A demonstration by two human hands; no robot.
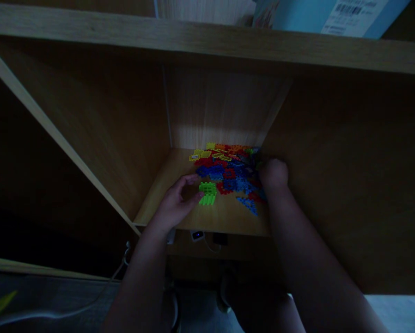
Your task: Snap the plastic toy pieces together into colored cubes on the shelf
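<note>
A pile of flat plastic building pieces (228, 173) in red, blue, yellow and orange lies on the wooden shelf. In front of it, to the left, stands a bright green stack of notched pieces (208, 193). My left hand (181, 199) is beside this stack, fingers apart, the thumb at its left side and the fingertips close to the blue pieces. At the pile's right edge is my right hand (274, 175), bent at the wrist; its fingers are hidden behind the hand and among dark pieces. A blue triangular piece (249, 205) lies near the shelf's front.
Wooden side panels (332, 162) and a back panel (217, 106) enclose the shelf. Above runs another shelf board (207, 41) bearing a light blue box (304, 16). Below the front edge are a small white device (197, 236) with a lit display and a cable (212, 249).
</note>
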